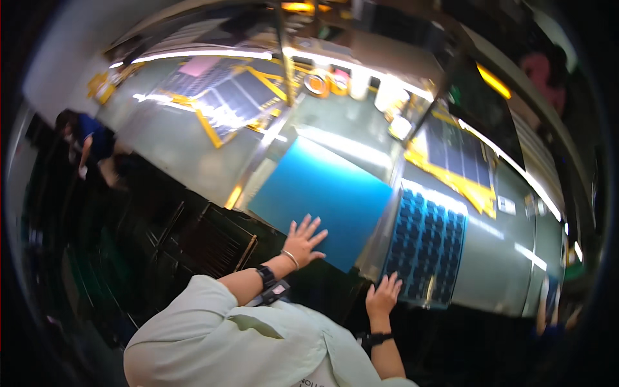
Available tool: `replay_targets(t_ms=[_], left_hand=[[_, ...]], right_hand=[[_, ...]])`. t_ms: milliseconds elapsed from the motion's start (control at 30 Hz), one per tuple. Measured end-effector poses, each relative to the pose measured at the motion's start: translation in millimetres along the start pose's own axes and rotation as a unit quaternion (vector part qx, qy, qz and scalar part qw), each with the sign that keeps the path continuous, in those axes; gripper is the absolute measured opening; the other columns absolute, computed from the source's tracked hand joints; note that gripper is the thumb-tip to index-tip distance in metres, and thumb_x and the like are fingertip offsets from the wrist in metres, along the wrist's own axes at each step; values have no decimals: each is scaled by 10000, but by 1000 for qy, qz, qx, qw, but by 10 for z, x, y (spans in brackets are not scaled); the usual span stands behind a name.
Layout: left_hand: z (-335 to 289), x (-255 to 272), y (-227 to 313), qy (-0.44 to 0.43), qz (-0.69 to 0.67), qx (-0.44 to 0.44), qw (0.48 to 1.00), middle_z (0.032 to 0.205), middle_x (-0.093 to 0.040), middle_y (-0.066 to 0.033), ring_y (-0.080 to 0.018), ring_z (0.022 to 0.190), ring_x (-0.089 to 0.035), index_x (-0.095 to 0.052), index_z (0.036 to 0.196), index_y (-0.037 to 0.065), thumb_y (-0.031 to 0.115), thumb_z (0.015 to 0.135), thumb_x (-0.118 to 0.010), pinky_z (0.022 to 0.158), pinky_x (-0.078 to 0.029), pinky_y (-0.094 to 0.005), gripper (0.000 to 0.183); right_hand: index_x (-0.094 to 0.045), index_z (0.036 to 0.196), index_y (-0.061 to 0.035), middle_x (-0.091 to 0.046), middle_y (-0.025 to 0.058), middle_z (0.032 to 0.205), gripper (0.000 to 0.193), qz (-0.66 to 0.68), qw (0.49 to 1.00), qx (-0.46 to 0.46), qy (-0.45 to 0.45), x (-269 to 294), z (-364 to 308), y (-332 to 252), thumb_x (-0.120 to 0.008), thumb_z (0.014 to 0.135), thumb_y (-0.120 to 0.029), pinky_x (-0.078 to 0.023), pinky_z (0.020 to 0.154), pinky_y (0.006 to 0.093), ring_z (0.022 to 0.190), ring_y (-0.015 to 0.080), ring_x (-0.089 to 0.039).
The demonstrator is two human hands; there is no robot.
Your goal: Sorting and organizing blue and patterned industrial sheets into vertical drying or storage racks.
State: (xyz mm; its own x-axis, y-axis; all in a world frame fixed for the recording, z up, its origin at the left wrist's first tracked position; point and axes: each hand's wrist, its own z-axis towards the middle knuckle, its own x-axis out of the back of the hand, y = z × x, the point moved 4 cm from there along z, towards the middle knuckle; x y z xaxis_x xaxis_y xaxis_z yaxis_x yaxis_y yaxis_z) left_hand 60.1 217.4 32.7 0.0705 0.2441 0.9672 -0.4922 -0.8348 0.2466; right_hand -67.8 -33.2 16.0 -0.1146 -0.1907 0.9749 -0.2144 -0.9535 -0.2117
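Note:
A plain blue sheet [322, 197] lies on the bench ahead of me. Over its near edge my left hand [305, 242] is open, fingers spread, and appears to rest on the surface. My right hand [383, 294] is open too, its fingers stretched out at the near left corner of a blue panel [431, 242]. That panel carries rows of dark, evenly spaced shapes. Whether the right fingertips press on it or only hover beside it I cannot tell. Neither hand grips anything.
Yellow-edged frames with dark sheets [238, 100] lie at the far left, and a similar yellow-edged frame [451, 158] sits at the right. Tape rolls [316, 84] stand at the back. Upright posts [284, 58] rise from the bench. Another person [93, 138] is at the left.

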Motion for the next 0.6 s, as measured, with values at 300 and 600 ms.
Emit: replay_targets(t_ms=[300, 600], left_hand=[[-92, -335, 65, -8, -2, 45, 999, 1450, -143, -73, -303, 1336, -82, -290, 1351, 310, 534, 817, -452, 1024, -111, -557, 601], [62, -248, 74, -11, 11, 28, 999, 1423, -206, -92, -318, 1308, -162, -361, 1316, 295, 508, 784, -516, 995, -182, -570, 593]], right_hand=[[-458, 1162, 33, -343, 255, 1306, 630, 0, 997, 65, -43, 22, -126, 126, -677, 690, -322, -299, 981, 486, 1155, 472, -347], [-579, 916, -11, -558, 198, 1071, 244, -6, 985, 169, 35, 221, 28, 314, -560, 785, -216, -410, 849, 445, 963, 402, -517]])
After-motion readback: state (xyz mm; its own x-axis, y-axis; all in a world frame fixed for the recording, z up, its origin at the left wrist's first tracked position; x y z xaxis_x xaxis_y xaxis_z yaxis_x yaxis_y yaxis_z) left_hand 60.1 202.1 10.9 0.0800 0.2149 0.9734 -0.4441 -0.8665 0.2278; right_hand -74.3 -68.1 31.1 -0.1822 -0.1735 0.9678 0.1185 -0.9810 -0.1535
